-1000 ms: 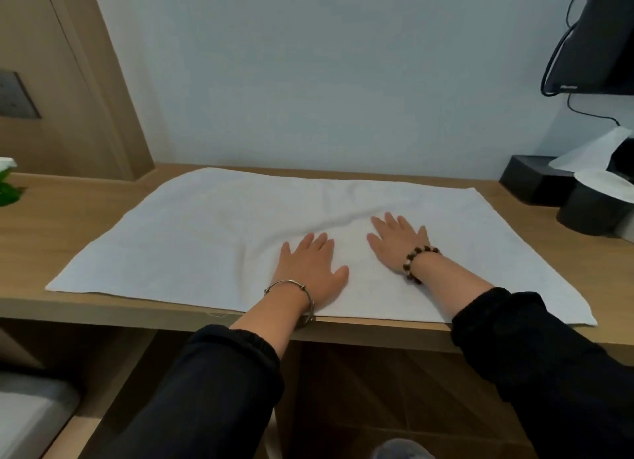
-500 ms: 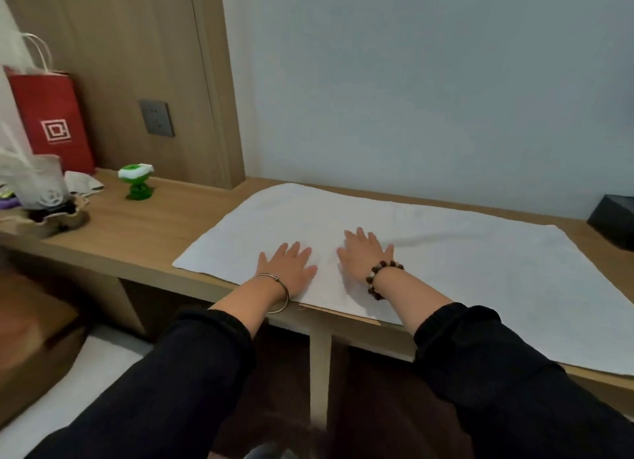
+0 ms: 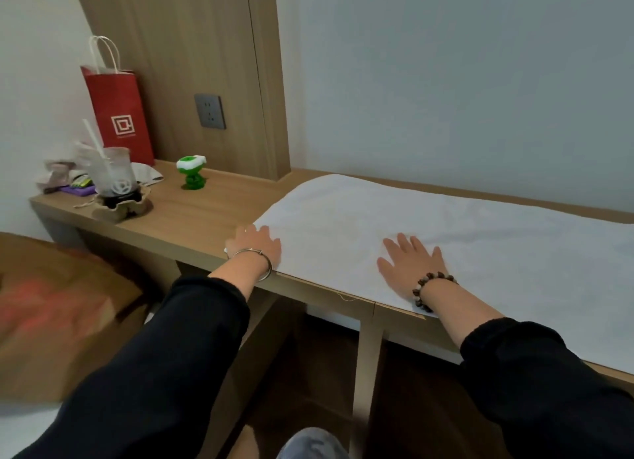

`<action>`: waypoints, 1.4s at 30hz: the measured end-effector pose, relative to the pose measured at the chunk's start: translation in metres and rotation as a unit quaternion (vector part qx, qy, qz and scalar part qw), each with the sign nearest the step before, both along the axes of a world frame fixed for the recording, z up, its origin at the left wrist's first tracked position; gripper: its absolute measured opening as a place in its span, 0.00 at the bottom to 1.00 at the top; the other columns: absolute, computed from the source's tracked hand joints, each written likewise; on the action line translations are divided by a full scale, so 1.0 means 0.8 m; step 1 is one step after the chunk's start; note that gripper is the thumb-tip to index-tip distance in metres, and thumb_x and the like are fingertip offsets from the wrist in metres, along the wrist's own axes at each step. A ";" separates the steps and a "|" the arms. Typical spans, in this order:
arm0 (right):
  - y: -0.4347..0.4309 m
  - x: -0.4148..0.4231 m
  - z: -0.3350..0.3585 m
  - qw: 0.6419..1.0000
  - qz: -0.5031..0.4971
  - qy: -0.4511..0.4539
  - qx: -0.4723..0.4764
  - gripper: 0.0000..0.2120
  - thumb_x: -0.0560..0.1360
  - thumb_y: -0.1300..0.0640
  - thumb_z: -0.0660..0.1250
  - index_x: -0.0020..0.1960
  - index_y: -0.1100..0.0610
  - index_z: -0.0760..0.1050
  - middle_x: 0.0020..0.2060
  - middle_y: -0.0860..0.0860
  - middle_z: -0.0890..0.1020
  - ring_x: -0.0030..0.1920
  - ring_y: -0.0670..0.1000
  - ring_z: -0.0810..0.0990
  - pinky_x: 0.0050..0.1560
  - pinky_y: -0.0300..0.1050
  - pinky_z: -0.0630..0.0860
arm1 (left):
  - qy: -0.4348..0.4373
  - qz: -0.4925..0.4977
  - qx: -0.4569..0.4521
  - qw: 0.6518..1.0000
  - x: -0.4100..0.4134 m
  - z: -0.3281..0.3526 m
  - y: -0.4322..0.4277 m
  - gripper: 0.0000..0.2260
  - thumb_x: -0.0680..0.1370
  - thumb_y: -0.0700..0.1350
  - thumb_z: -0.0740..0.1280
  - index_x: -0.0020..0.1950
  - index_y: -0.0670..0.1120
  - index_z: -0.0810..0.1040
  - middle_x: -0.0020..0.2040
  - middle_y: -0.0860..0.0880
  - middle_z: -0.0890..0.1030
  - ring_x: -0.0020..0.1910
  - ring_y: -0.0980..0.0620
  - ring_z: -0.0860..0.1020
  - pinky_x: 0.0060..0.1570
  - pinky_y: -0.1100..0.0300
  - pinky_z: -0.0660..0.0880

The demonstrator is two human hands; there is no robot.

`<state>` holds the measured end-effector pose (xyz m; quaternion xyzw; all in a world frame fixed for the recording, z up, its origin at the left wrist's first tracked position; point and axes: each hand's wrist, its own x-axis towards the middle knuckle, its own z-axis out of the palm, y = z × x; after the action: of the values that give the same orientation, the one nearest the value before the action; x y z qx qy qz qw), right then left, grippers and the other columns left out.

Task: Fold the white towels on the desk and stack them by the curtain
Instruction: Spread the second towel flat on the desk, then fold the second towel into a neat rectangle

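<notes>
A white towel lies spread flat on the wooden desk, reaching from the desk's middle off the right edge of the view. My left hand, with a metal bangle on the wrist, rests flat at the towel's near left corner, partly on the bare wood. My right hand, wearing a bead bracelet, lies flat on the towel near the front edge, fingers spread. Neither hand holds anything.
At the desk's left end stand a red paper bag, a plastic cup with a straw in a cardboard holder, a green toy and small clutter. A wall socket sits on the wood panel behind.
My left hand has slid left across the towel to its near left corner. My right hand stays flat on the towel. The view has swung left, showing the desk's left end.
</notes>
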<state>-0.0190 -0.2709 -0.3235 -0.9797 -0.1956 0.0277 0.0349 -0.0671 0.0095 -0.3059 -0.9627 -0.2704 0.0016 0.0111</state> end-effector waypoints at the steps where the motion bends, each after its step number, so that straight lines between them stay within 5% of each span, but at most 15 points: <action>1: 0.000 -0.001 -0.001 1.000 0.000 -0.002 0.000 0.28 0.80 0.40 0.40 0.77 0.48 0.43 0.77 0.49 0.42 0.76 0.52 0.42 0.73 0.60 0.42 | -0.007 0.034 0.009 0.999 0.000 0.004 0.002 0.22 0.80 0.56 0.49 0.70 0.49 0.66 0.66 0.45 0.70 0.64 0.44 0.67 0.56 0.50 0.68; 6: 0.001 0.000 -0.001 1.000 -0.014 -0.012 0.018 0.28 0.80 0.42 0.42 0.77 0.50 0.46 0.77 0.49 0.45 0.77 0.51 0.44 0.73 0.58 0.43 | -0.049 0.136 -0.034 0.989 -0.003 0.012 0.009 0.19 0.78 0.58 0.58 0.59 0.45 0.75 0.57 0.45 0.76 0.56 0.45 0.72 0.50 0.54 0.69; 9: 0.003 -0.002 0.000 0.999 -0.011 -0.007 0.045 0.28 0.80 0.42 0.45 0.77 0.51 0.49 0.77 0.49 0.47 0.77 0.51 0.46 0.74 0.57 0.44 | -0.158 0.133 -0.209 0.956 0.001 0.017 0.007 0.11 0.77 0.46 0.61 0.52 0.40 0.77 0.51 0.42 0.79 0.47 0.44 0.76 0.47 0.55 0.74; 11: 0.001 -0.003 0.010 0.988 -0.014 0.028 0.149 0.26 0.81 0.45 0.50 0.76 0.51 0.54 0.77 0.49 0.51 0.76 0.51 0.51 0.74 0.53 0.47 | -0.250 0.100 -0.321 0.908 0.005 0.032 -0.008 0.10 0.78 0.44 0.61 0.53 0.39 0.76 0.54 0.40 0.79 0.45 0.44 0.73 0.43 0.56 0.70; 14: -0.022 -0.003 0.032 0.921 -0.062 0.087 0.374 0.22 0.82 0.49 0.54 0.74 0.55 0.61 0.75 0.51 0.60 0.73 0.52 0.60 0.72 0.47 0.55 | -0.342 0.021 -0.393 0.853 0.018 0.068 -0.063 0.16 0.78 0.44 0.61 0.63 0.38 0.73 0.61 0.41 0.76 0.55 0.44 0.74 0.48 0.61 0.67; 17: -0.071 0.004 0.059 0.794 -0.172 0.136 0.566 0.20 0.82 0.50 0.53 0.71 0.59 0.63 0.68 0.54 0.68 0.64 0.53 0.70 0.68 0.54 0.65 | -0.328 -0.158 -0.385 0.848 0.023 0.098 -0.148 0.06 0.78 0.43 0.62 0.52 0.41 0.74 0.45 0.47 0.78 0.48 0.46 0.74 0.34 0.72 0.65; 18: -0.091 0.009 0.066 0.778 -0.203 0.125 0.581 0.19 0.82 0.53 0.53 0.69 0.61 0.64 0.65 0.57 0.70 0.62 0.56 0.71 0.66 0.57 0.67 | -0.277 -0.234 -0.374 0.853 0.020 0.102 -0.179 0.06 0.79 0.44 0.63 0.51 0.42 0.75 0.45 0.48 0.78 0.49 0.46 0.74 0.34 0.72 0.64; 20: -0.130 0.020 0.077 0.787 -0.257 0.066 0.557 0.17 0.82 0.59 0.52 0.67 0.67 0.65 0.65 0.63 0.70 0.63 0.63 0.71 0.65 0.61 0.67 | -0.131 -0.369 -0.344 0.853 0.013 0.095 -0.233 0.15 0.80 0.51 0.60 0.61 0.45 0.75 0.59 0.47 0.78 0.59 0.47 0.73 0.49 0.68 0.64; 23: -0.173 0.029 0.082 0.825 -0.274 0.003 0.494 0.19 0.82 0.54 0.50 0.66 0.65 0.66 0.65 0.62 0.71 0.63 0.62 0.70 0.65 0.59 0.66 | 0.014 -0.410 -0.266 0.872 0.004 0.056 -0.282 0.24 0.82 0.59 0.48 0.69 0.46 0.69 0.67 0.45 0.72 0.66 0.44 0.70 0.64 0.51 0.64; 27: -0.199 0.027 0.062 0.952 -0.213 0.034 0.217 0.18 0.83 0.57 0.48 0.65 0.65 0.67 0.64 0.63 0.71 0.63 0.60 0.71 0.61 0.48 0.66 | 0.044 -0.417 -0.090 0.904 -0.009 0.001 -0.296 0.23 0.81 0.59 0.46 0.75 0.53 0.58 0.77 0.49 0.56 0.75 0.44 0.52 0.69 0.36 0.51; 31: -0.195 0.010 0.046 0.992 -0.125 -0.013 0.013 0.14 0.82 0.53 0.49 0.55 0.58 0.70 0.55 0.56 0.75 0.54 0.56 0.72 0.52 0.46 0.69 | 0.010 -0.436 -0.067 0.898 0.001 -0.015 -0.270 0.22 0.82 0.55 0.45 0.76 0.58 0.52 0.78 0.54 0.49 0.77 0.49 0.46 0.70 0.37 0.45; 38: -0.134 -0.022 0.059 0.994 -0.093 -0.034 0.056 0.22 0.82 0.48 0.46 0.35 0.57 0.65 0.35 0.52 0.75 0.35 0.53 0.72 0.38 0.47 0.67 | 0.070 -0.289 0.056 0.953 0.042 0.024 -0.218 0.20 0.81 0.49 0.47 0.73 0.57 0.62 0.75 0.53 0.61 0.76 0.44 0.48 0.68 0.33 0.44; 42: -0.112 -0.035 0.060 0.955 -0.071 0.011 0.288 0.20 0.80 0.53 0.53 0.44 0.65 0.77 0.38 0.59 0.82 0.38 0.59 0.80 0.42 0.53 0.77 | 0.066 -0.178 -0.114 0.975 0.043 0.025 -0.231 0.28 0.79 0.62 0.47 0.74 0.49 0.61 0.76 0.49 0.60 0.75 0.43 0.52 0.69 0.38 0.49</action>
<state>-0.0474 -0.3607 -0.2752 -0.9391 -0.1249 -0.0213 0.3194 -0.0325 -0.1751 -0.2862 -0.9881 -0.0919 0.0938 -0.0805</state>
